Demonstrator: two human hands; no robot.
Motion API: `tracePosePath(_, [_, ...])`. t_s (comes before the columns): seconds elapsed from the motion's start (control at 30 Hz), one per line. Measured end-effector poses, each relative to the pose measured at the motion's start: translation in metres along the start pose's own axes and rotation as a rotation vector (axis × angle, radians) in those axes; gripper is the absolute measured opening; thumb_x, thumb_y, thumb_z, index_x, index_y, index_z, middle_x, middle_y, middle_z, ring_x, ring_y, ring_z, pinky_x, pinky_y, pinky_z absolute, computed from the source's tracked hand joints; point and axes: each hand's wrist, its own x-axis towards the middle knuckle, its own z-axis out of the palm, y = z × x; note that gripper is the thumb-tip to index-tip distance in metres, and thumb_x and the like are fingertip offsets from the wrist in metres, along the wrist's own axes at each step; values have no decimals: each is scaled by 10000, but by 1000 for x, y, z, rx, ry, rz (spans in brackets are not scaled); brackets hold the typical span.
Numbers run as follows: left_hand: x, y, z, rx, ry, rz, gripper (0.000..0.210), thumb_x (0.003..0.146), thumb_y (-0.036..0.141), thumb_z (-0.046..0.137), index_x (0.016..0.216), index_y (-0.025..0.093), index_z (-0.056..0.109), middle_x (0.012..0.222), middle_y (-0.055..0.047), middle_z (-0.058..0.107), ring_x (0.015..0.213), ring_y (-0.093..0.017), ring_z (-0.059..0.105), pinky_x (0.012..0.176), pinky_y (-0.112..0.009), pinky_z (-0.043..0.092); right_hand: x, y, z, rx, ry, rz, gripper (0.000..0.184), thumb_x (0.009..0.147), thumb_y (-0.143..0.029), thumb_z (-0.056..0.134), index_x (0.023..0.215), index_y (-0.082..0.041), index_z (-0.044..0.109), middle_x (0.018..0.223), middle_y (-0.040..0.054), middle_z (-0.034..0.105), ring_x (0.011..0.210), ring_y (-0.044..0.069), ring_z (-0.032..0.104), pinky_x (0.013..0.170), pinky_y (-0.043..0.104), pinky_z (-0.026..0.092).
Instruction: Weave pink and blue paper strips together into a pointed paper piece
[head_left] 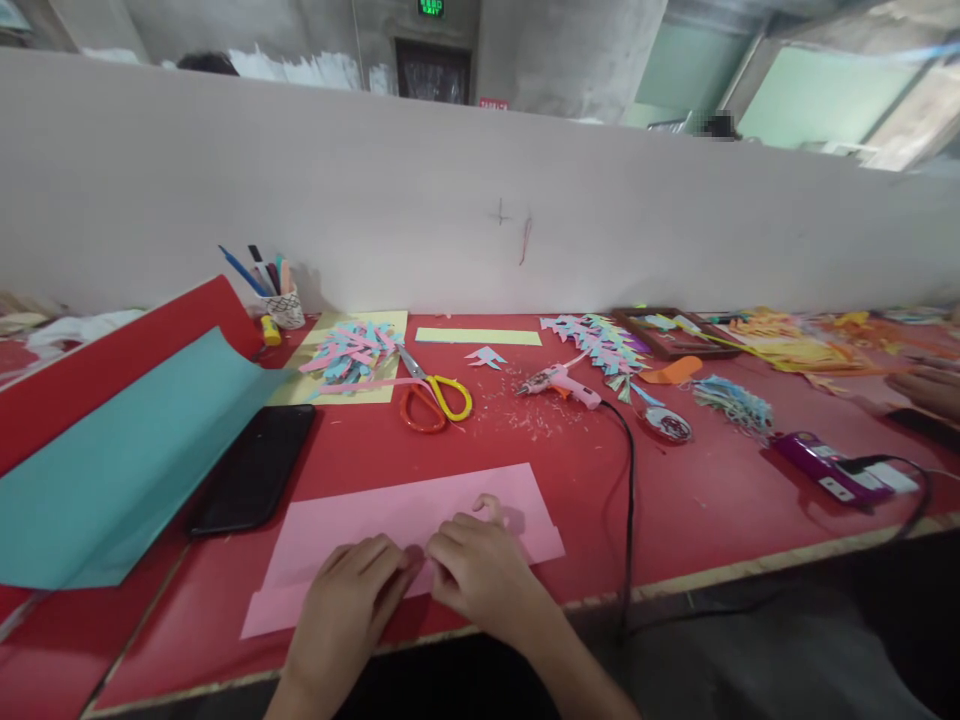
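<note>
A sheet of pink paper [397, 505] lies on the red table in front of me, with a narrow fold along its near edge. My left hand [356, 590] is closed on that folded edge, left of its middle. Close beside it, my right hand [480, 565] pinches the same edge, its little finger raised. The fingertips of both hands almost meet, and the thumbs are partly hidden. Beyond the paper are scissors [431, 392] with red and yellow handles and a pink hot glue gun [559, 383].
Left are a black phone [259, 468], teal paper [142, 450] and a pen cup [283, 307]. Cut paper strips [352, 352] lie at the back. The glue gun's black cord [631, 470] crosses the front edge. A purple power strip [825, 465] and another person's hand [930, 388] are right.
</note>
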Motion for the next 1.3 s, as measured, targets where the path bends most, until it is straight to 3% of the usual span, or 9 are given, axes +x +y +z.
tracePosePath(0.3, [3, -3, -5, -91, 3, 7, 504, 893, 395, 220, 564, 217, 558, 480, 25, 556, 437, -103, 526, 454, -220, 391, -1, 3, -1, 1, 30, 19, 109, 716, -147, 447, 653, -191, 524, 618, -31, 597, 607, 108, 485, 786, 307, 274])
tracePosePath(0.57, [0, -4, -5, -266, -59, -137, 437, 860, 448, 301, 600, 230, 576, 555, 19, 607, 508, -113, 573, 492, -204, 439, -19, 29, -16, -111, 27, 16, 105, 654, -119, 447, 590, -177, 507, 570, -29, 580, 567, 99, 466, 750, 301, 268])
tracePosePath(0.73, [-1, -12, -8, -333, -122, -177, 393, 847, 430, 344, 600, 229, 575, 590, 11, 615, 548, -120, 584, 516, -200, 451, -45, 67, -31, -175, 165, 2, 149, 653, -91, 408, 554, -180, 476, 524, -38, 542, 524, 89, 437, 718, 271, 267])
tracePosePath(0.83, [-1, -17, -10, -294, -123, -200, 377, 849, 420, 337, 634, 234, 585, 614, 15, 617, 565, -121, 586, 530, -205, 448, -60, 90, -46, -233, 306, 101, 211, 666, -58, 361, 522, -180, 455, 468, -41, 497, 480, 90, 405, 742, 282, 265])
tracePosePath(0.93, [3, -16, -11, -228, -117, -191, 367, 855, 396, 326, 661, 231, 590, 644, 14, 634, 580, -127, 591, 541, -222, 438, -58, 88, -58, -232, 408, 193, 228, 738, -99, 349, 582, -184, 491, 535, -18, 536, 535, 112, 447, 765, 295, 275])
tracePosePath(1.0, [9, -14, -12, -168, -113, -139, 352, 860, 359, 325, 676, 222, 592, 652, 9, 648, 582, -135, 595, 547, -237, 429, -45, 71, -59, -122, 370, 107, 195, 789, -176, 368, 719, -186, 550, 707, 21, 601, 705, 145, 513, 757, 282, 297])
tracePosePath(1.1, [19, -8, -15, -78, -61, -23, 326, 870, 281, 313, 705, 199, 581, 658, 0, 657, 593, -142, 598, 569, -253, 419, -17, 39, -50, -48, 143, -22, 226, 789, -306, 475, 966, -192, 555, 996, 58, 598, 937, 198, 501, 881, 342, 250])
tracePosePath(1.2, [29, -3, -14, 35, -35, 97, 279, 861, 197, 322, 731, 184, 569, 658, -4, 655, 573, -144, 588, 561, -263, 395, 5, 21, -42, -47, -61, -60, 136, 831, -197, 455, 812, -178, 588, 850, 25, 637, 828, 168, 543, 884, 363, 219])
tracePosePath(1.3, [42, 0, -10, 196, -71, 225, 260, 841, 171, 361, 655, 174, 543, 551, -1, 605, 515, -146, 561, 532, -269, 352, 16, 19, -43, -2, -148, -41, 140, 835, -170, 471, 752, -161, 584, 785, 19, 656, 774, 159, 558, 819, 353, 235])
